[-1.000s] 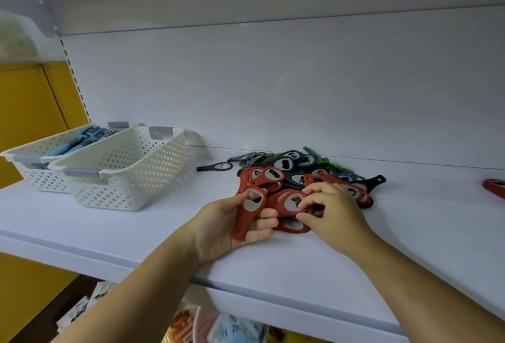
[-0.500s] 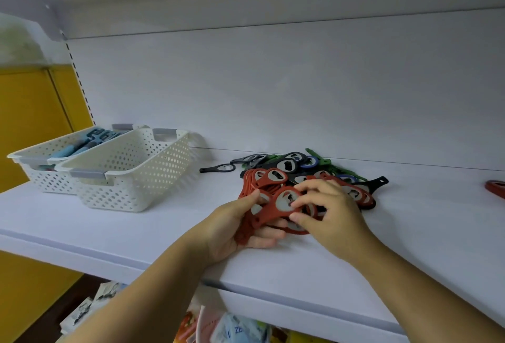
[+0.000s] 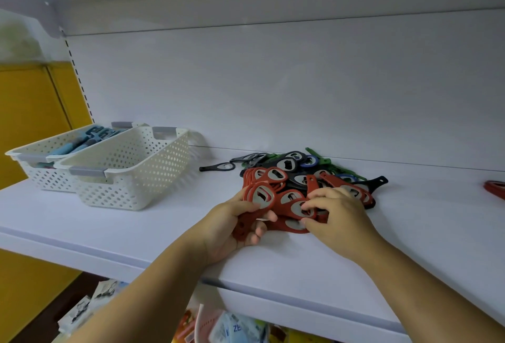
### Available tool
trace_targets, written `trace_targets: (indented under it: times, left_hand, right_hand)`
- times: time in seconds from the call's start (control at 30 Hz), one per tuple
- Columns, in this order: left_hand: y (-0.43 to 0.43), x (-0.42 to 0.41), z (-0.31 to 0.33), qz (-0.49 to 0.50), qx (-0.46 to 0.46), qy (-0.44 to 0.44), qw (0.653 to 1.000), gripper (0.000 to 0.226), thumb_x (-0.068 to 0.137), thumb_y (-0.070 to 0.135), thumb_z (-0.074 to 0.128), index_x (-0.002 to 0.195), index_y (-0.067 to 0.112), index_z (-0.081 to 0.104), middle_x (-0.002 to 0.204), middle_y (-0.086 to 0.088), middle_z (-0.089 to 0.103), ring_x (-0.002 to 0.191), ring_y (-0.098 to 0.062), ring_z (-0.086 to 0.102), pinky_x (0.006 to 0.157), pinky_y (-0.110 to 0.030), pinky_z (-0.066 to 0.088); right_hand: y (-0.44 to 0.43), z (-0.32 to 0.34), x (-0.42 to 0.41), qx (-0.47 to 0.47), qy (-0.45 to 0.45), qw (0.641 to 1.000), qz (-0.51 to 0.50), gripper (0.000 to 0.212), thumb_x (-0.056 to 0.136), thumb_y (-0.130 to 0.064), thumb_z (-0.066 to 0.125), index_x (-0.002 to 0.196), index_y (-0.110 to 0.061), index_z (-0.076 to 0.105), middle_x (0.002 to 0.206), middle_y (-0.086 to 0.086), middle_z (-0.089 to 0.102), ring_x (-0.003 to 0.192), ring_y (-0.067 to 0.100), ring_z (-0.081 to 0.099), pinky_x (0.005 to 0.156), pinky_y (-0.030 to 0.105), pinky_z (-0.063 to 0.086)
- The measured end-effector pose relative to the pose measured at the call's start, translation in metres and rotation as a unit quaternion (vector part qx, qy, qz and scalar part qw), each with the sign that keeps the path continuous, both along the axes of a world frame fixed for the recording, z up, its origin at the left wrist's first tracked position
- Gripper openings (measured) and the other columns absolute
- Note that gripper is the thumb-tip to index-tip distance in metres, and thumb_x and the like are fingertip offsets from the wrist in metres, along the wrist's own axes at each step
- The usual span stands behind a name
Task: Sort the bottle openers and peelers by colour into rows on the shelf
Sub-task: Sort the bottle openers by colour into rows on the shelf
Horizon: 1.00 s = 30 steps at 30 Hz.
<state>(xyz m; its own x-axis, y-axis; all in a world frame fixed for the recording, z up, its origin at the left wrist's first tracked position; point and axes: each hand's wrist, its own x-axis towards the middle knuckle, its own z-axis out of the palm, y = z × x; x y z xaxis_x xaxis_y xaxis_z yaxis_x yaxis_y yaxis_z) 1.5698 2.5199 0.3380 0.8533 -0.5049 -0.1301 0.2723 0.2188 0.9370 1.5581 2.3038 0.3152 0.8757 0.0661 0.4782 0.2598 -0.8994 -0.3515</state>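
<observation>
Step in hand: I'm guessing it's the red round. The red bottle openers (image 3: 276,176) are getting pulled out of the mixed pile (image 3: 300,166) and bunched up, and no row is showing on the shelf (image 3: 164,233) yet.

Left hand (image 3: 232,230): it's lying palm up on the shelf with fingers and thumb curling round a small red stack (image 3: 261,196), gripping it by the handles. The heads are fanning out toward the far side.

Right hand (image 3: 338,214): it's palm down at the near edge of the pile. The fingertips (image 3: 307,207) are closing narrow on one red opener (image 3: 296,210), pinching it just beside the stack.

Next move: probably sliding that opener onto the stack. It's overlapping other reds, so it's going to need a clean lift or it'll be dragging neighbours along. The bundle then needs laying out as a row on bare shelf.

Rest of the pile: black, blue and green pieces are sitting tangled at the far side, mid-shelf. One black opener (image 3: 218,167) is lying apart to the left.

Left end: two white baskets (image 3: 131,176) are sitting side by side, and the far one is holding light blue tools (image 3: 90,137). Can't tell if they're peelers.

Right edge: something red (image 3: 494,188) is poking into view, well apart from the pile.
</observation>
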Motion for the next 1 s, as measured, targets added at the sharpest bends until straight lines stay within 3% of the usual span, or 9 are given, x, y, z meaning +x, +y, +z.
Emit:
trace_targets:
  times: [0.17,0.3,0.37,0.47,0.57,0.63,0.8,0.9,1.0]
  left_hand:
    - [0.001,0.0,-0.001,-0.003,-0.013,-0.005,1.0,0.047,0.087,-0.006,0.041,0.117,0.027,0.056,0.078,-0.011,0.057,0.052,-0.018,0.047,0.044,-0.023,0.04]
    - [0.001,0.001,-0.001,0.015,-0.018,0.007,1.0,0.045,0.087,-0.006,0.04,0.123,0.019,0.048,0.08,-0.012,0.057,0.052,-0.018,0.046,0.039,-0.021,0.036]
    - [0.001,0.001,-0.001,0.021,-0.026,0.01,0.999,0.043,0.089,-0.004,0.039,0.125,0.018,0.046,0.082,-0.014,0.06,0.052,-0.019,0.048,0.037,-0.02,0.035]
    - [0.0,0.001,0.0,0.031,-0.028,0.018,0.999,0.033,0.093,0.002,0.04,0.123,0.014,0.048,0.084,-0.017,0.064,0.054,-0.021,0.053,0.04,-0.022,0.042]
    - [-0.002,0.002,0.0,0.041,-0.056,0.061,0.996,0.022,0.097,0.01,0.037,0.113,0.008,0.053,0.075,-0.019,0.063,0.056,-0.025,0.059,0.052,-0.033,0.056]
    - [-0.002,0.002,0.001,0.033,-0.063,0.077,0.995,0.023,0.1,0.016,0.036,0.109,0.007,0.054,0.072,-0.02,0.06,0.056,-0.028,0.062,0.055,-0.037,0.058]
    - [0.0,0.001,0.001,-0.075,0.03,-0.002,0.997,0.037,0.097,0.039,0.04,0.122,0.015,0.054,0.084,-0.02,0.067,0.059,-0.022,0.066,0.05,-0.026,0.055]
    - [0.002,0.002,-0.002,-0.109,0.039,-0.046,0.992,0.04,0.089,0.018,0.06,0.126,0.01,0.048,0.094,-0.024,0.068,0.055,-0.019,0.061,0.044,-0.021,0.047]
    - [0.006,0.006,-0.008,-0.103,-0.01,-0.045,0.994,0.051,0.082,0.002,0.059,0.129,0.016,0.047,0.093,-0.023,0.066,0.053,-0.017,0.053,0.04,-0.019,0.039]
  right_hand:
    - [0.003,-0.001,0.002,0.012,0.005,1.0,-0.007,0.013,0.077,-0.026,0.076,0.09,-0.025,0.074,0.121,-0.011,0.06,0.116,0.012,0.045,0.091,0.019,0.026]
    - [0.004,0.003,-0.003,0.034,-0.009,0.999,0.013,0.014,0.071,-0.025,0.081,0.073,-0.024,0.068,0.097,-0.012,0.066,0.099,0.013,0.051,0.084,0.025,0.036]
    - [0.005,0.006,-0.005,0.051,-0.014,0.998,0.016,0.021,0.069,-0.028,0.082,0.069,-0.028,0.061,0.085,-0.013,0.064,0.091,0.01,0.049,0.076,0.02,0.037]
    - [0.004,0.008,-0.004,0.14,-0.036,0.989,0.006,0.023,0.068,-0.022,0.083,0.066,-0.025,0.06,0.08,-0.019,0.059,0.09,0.009,0.053,0.072,0.013,0.036]
    - [0.0,0.013,-0.004,0.266,-0.028,0.963,-0.007,0.023,0.067,-0.019,0.084,0.066,-0.023,0.062,0.089,-0.023,0.06,0.094,0.006,0.058,0.079,0.021,0.04]
    - [-0.001,0.013,-0.006,0.303,-0.019,0.952,0.037,0.024,0.065,-0.014,0.085,0.068,-0.025,0.063,0.096,-0.021,0.064,0.099,0.004,0.06,0.085,0.024,0.043]
    - [0.011,0.008,-0.009,0.201,-0.009,0.963,0.177,0.024,0.064,-0.022,0.083,0.071,-0.031,0.063,0.108,-0.026,0.063,0.108,0.0,0.055,0.083,0.009,0.039]
    - [0.014,0.006,-0.006,0.149,-0.04,0.97,0.189,0.028,0.068,-0.016,0.082,0.072,-0.034,0.061,0.108,-0.027,0.062,0.111,0.0,0.053,0.088,0.012,0.039]
    - [0.012,0.005,-0.005,0.12,-0.067,0.981,0.137,0.024,0.07,-0.019,0.082,0.079,-0.032,0.063,0.105,-0.027,0.058,0.107,-0.001,0.053,0.088,0.017,0.04]
